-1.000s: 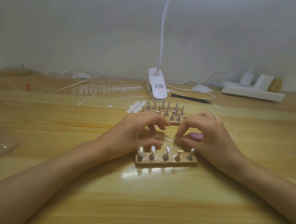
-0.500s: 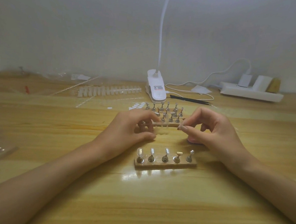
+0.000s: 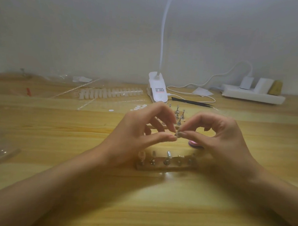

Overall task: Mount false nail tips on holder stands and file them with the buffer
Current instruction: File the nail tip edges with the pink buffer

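wood holder base (image 3: 159,166) near, pink buffer (image 3: 192,143) behind it. left hand (image 3: 134,134) and right hand (image 3: 220,136) both pinch one small blurred piece (image 3: 178,134).

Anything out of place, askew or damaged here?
Nothing looks damaged or spilled. One white sticker dot lies apart from the cluster of dots, and clear wrapping is strewn at the far left. The left hand and right hand pinch a small item, too blurred to identify.

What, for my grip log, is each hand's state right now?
Left hand: pinching a small pale blurred piece between thumb and forefinger.
Right hand: pinching the same piece's other end.
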